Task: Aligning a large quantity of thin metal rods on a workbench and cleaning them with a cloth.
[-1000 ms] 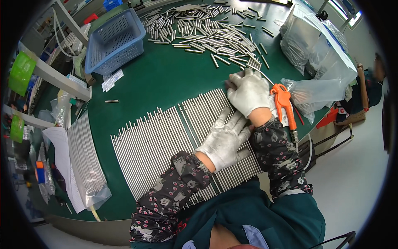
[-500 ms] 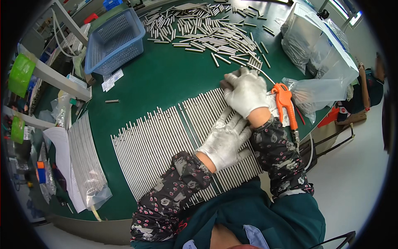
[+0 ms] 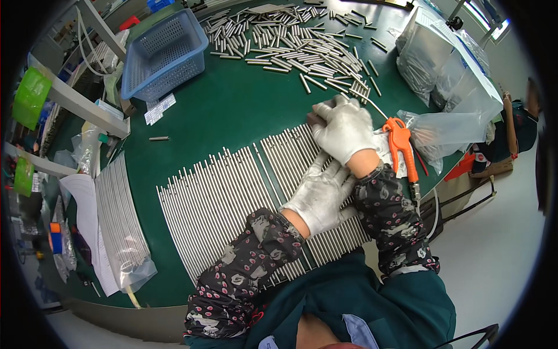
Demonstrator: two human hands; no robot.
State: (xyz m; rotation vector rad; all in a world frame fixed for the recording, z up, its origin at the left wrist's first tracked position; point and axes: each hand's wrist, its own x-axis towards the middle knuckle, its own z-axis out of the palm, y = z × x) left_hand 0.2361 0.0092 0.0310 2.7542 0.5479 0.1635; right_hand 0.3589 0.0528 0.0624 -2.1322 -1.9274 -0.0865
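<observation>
Head view: what lies under the two hands?
Slim metal rods (image 3: 212, 215), laid side by side in a broad sheet on the green table (image 3: 221, 110), close against the person's front. Their far ends are uneven, and a narrow dark gap runs through the sheet. I can't tell whether each line is one piece or several end to end.

How is the left hand (image 3: 318, 198) placed?
Gloved in white, palm down on the rods to the right of that gap, fingers extended and slightly apart. It is gripping nothing that I can see.

And the right hand (image 3: 347, 132)?
Also white-gloved, just beyond the left. Its fingers are curled in around a small dark block (image 3: 314, 120) at the far ends of the rods. How firmly it is held, I can't tell.

What surrounds them?
An orange air gun (image 3: 400, 142) lies right of the right hand, near clear bags of metal pins (image 3: 419, 67). Past the hands spreads a heap of short metal pins (image 3: 302, 46). A blue basket (image 3: 171, 75) stands far left, one single pin (image 3: 158, 138) nearer, and a clear bag of rods (image 3: 121, 215) beside paper sheets (image 3: 84, 203).
</observation>
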